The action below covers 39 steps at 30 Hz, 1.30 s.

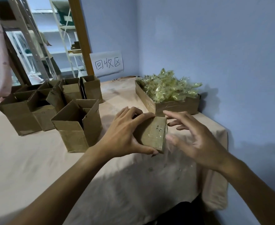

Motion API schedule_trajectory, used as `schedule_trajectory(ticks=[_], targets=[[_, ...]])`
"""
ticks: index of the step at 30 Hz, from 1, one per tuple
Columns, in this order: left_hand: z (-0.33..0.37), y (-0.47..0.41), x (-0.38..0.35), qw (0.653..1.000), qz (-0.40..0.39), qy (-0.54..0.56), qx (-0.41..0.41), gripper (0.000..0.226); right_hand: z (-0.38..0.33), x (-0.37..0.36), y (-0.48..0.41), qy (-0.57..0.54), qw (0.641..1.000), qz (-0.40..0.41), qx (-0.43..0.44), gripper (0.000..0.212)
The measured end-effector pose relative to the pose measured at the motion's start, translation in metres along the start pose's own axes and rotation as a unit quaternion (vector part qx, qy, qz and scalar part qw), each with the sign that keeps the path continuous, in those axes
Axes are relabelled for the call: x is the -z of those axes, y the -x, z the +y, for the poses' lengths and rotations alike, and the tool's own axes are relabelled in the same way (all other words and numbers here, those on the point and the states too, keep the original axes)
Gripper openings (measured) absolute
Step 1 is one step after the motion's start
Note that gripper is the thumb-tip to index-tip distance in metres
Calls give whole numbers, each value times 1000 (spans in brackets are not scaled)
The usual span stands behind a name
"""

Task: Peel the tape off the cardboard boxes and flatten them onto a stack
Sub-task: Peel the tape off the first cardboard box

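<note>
Left hand (pixel 125 132) gripping taped box (pixel 154 135); right hand (pixel 196 143) hovering beside it, fingers spread. Opened boxes (pixel 78 127) standing unflattened on desk (pixel 36 159); peeled tape (pixel 166 88) filling tray (pixel 174 106).

1. Bare left forearm (pixel 65 181) enters from lower left, angled up toward centre; wrist straight.
2. The left hand (pixel 125 135) grips a small box (pixel 154 133); fingers (pixel 133 110) curled over its far edge, thumb at its near corner.
3. Bare right forearm (pixel 250 179) enters from lower right.
4. The right hand (pixel 198 143) is spread, its digits loosely bent, just beside the box; contact not discernible; thumb blurred.
</note>
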<state>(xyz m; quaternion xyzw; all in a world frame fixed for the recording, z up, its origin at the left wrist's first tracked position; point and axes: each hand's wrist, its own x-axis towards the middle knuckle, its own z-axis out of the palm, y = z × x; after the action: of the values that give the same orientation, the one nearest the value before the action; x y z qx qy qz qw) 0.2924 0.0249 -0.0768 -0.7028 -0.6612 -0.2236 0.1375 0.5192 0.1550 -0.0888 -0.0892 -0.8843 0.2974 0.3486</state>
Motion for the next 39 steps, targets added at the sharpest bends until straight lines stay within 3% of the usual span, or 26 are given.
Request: schedule_trajectory(ticks=[5, 12, 25, 28, 33, 39], targets=[[8, -6, -12, 1000, 10, -6, -13, 105, 7, 4, -12, 97, 995, 7, 12, 25], [10, 3, -16, 999, 34, -4, -24, 103, 6, 3, -10, 139, 990, -8, 40, 16], [12, 9, -19, 998, 52, -15, -32, 106, 1, 4, -8, 172, 983, -42, 45, 19], [13, 10, -21, 997, 62, -21, -42, 106, 2, 2, -3, 174, 983, -27, 47, 29], [11, 12, -22, 997, 57, -19, -51, 106, 2, 0, -5, 161, 985, -10, 55, 20], [10, 9, -22, 994, 60, -43, -79, 101, 2, 6, -14, 195, 977, -50, 68, 18]])
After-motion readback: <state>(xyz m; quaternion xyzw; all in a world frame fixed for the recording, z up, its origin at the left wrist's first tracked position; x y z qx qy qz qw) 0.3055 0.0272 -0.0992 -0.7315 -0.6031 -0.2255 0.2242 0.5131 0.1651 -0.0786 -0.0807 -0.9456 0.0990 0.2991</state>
